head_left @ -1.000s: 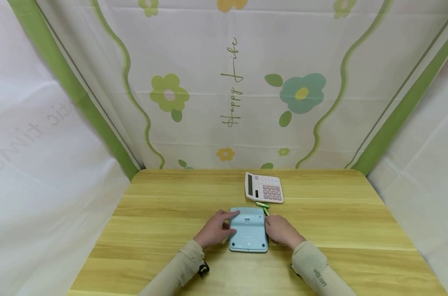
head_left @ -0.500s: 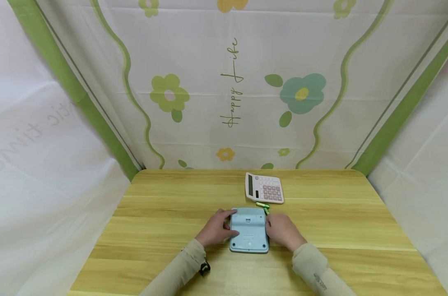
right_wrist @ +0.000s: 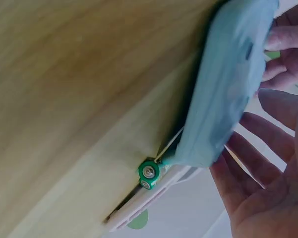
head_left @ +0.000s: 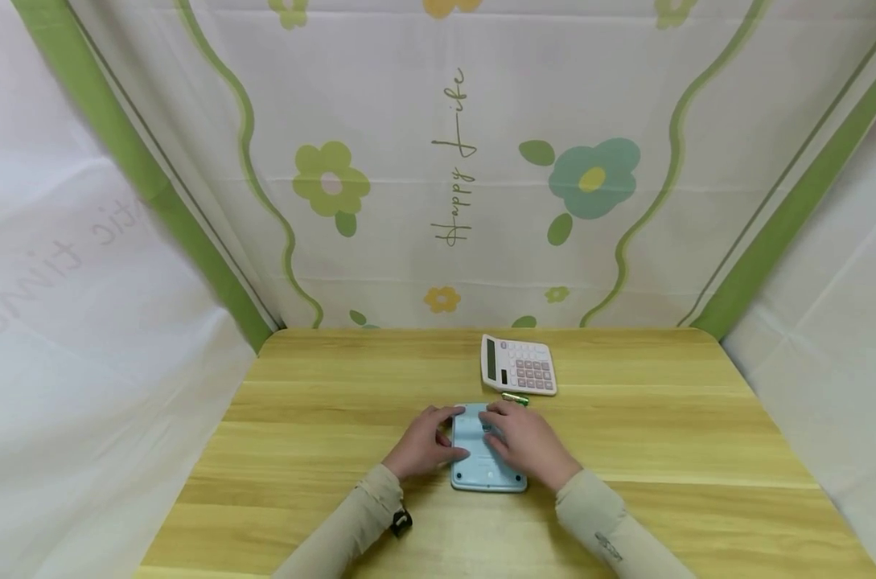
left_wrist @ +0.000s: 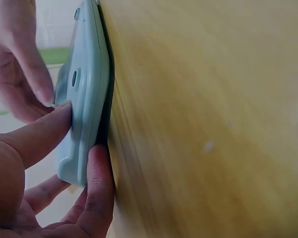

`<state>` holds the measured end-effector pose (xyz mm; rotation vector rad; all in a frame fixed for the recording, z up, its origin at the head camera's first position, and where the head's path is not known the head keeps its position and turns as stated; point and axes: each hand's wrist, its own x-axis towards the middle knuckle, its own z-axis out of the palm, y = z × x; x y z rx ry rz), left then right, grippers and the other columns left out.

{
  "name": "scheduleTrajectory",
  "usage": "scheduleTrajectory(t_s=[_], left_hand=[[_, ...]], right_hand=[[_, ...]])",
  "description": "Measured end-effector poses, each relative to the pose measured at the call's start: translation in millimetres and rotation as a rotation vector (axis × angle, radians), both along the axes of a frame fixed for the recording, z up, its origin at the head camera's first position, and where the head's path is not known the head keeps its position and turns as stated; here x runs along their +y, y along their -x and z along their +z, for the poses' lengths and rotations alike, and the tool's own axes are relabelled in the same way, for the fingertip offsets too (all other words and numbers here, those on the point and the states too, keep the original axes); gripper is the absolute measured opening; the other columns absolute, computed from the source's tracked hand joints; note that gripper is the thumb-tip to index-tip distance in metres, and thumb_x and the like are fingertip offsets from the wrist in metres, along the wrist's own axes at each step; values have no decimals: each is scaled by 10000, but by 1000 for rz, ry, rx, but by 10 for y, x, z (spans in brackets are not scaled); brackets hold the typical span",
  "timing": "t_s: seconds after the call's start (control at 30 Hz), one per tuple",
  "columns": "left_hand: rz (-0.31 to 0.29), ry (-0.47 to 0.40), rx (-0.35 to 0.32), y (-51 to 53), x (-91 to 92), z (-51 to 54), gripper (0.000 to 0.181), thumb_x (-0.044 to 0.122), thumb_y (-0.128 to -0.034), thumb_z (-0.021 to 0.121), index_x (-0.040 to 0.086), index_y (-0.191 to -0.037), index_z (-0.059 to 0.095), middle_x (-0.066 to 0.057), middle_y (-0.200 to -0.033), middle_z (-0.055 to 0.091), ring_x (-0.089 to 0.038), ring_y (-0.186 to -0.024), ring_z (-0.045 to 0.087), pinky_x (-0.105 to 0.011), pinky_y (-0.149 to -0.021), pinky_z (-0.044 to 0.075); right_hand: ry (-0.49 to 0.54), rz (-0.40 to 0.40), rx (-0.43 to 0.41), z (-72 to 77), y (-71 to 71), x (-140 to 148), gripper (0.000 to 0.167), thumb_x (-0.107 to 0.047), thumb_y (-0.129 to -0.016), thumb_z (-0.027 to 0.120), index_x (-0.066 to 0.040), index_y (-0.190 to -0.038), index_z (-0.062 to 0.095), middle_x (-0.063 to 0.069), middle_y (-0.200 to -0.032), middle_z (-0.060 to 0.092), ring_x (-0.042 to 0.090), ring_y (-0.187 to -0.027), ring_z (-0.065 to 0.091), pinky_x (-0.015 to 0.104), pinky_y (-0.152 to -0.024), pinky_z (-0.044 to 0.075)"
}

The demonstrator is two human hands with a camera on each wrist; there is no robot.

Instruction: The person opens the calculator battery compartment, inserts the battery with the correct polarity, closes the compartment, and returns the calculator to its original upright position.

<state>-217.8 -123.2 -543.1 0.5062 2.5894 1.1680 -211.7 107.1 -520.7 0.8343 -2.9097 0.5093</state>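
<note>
A light blue calculator (head_left: 474, 470) lies face down on the wooden table, its back showing. My left hand (head_left: 419, 446) grips its left edge; in the left wrist view the thumb presses the back while fingers curl under the rim (left_wrist: 84, 163). My right hand (head_left: 528, 442) is over the right part of the back, its fingertips touching near a small latch, which it partly hides. Green batteries (right_wrist: 149, 171) lie by the calculator's far edge, close to a pale pink calculator (head_left: 528, 368).
The pink calculator stands face up behind the blue one. Wooden table (head_left: 300, 450) surrounds both. A white curtain (head_left: 394, 104) with printed flowers rises behind the table's far edge, with more white fabric at both sides.
My right hand has moved left from beside the calculator's right edge onto its back. The left hand keeps its grip, and the calculator has hardly moved.
</note>
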Motion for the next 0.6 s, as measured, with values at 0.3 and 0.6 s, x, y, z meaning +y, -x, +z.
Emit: scheduleTrajectory(t_s=[0.3, 0.6], left_hand=[[9, 4, 10, 7, -2, -25, 676, 262, -867, 866, 151, -1470, 581, -39, -1111, 567, -61, -782, 605, -225, -726, 537], [15, -9, 4, 14, 3, -29, 676, 262, -863, 869, 162, -1468, 586, -40, -1141, 575, -63, -785, 613, -221, -729, 542]], right_hand=[[-79, 21, 50, 34, 36, -78, 239, -133, -937, 767, -97, -1174, 778, 75, -1094, 769, 235, -1000, 732, 401, -882, 601], [-300, 88, 158, 71, 12, -163, 235, -5, -916, 740, -57, -1145, 736, 94, -1096, 750, 233, -965, 729, 373, -825, 613]])
